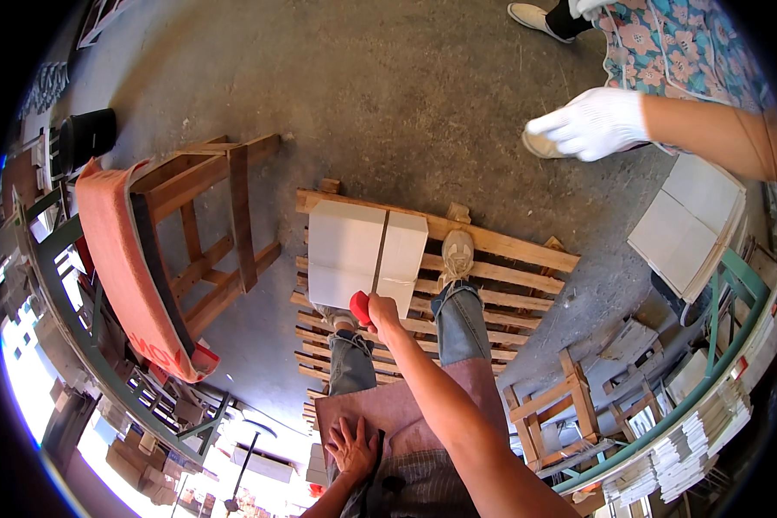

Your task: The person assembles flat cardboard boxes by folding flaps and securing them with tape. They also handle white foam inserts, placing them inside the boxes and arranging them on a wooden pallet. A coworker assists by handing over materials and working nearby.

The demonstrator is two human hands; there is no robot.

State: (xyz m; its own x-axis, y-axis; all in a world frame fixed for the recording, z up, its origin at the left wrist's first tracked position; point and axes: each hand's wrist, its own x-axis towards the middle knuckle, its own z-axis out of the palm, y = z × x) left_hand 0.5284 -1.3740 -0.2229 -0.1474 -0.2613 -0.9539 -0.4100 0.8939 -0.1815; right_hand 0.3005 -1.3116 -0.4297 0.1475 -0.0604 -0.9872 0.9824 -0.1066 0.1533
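My right hand (383,314) is closed round a red thing (360,307), at the near edge of a white box (341,246). Its exact kind is hard to make out. A narrow dark strip (382,252) runs across the box top from the far edge down to that hand; I cannot tell whether it is joined to the red thing. The box rests on a slatted wooden pallet (501,272), between my feet. My left hand (351,447) lies with its fingers spread on the brown apron (423,406) over my lap, holding nothing.
Another person's white-gloved hand (591,123) reaches in at the upper right. Left stands a wooden frame (200,186) beside an orange cloth (116,259). Stacked white cardboard (686,229) is at the right, above a wooden stand (561,406). A black bucket (88,138) stands far left.
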